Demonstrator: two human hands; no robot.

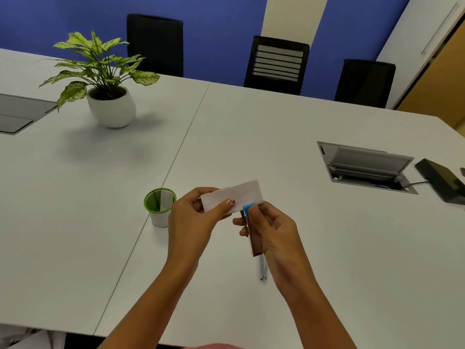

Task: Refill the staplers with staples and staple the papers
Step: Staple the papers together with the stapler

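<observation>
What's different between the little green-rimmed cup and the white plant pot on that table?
The plant pot is round-bellied and all white; the cup is straight-sided with a green rim and lining. The pot holds a leafy plant; the cup holds a pale flat strip. The pot stands far off on the table; the cup stands close beside the left hand. Both are upright, with white outsides.

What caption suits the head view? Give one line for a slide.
Left hand holds a paper strip; right hand grips a blue-tipped stapler at its lower edge.
</observation>
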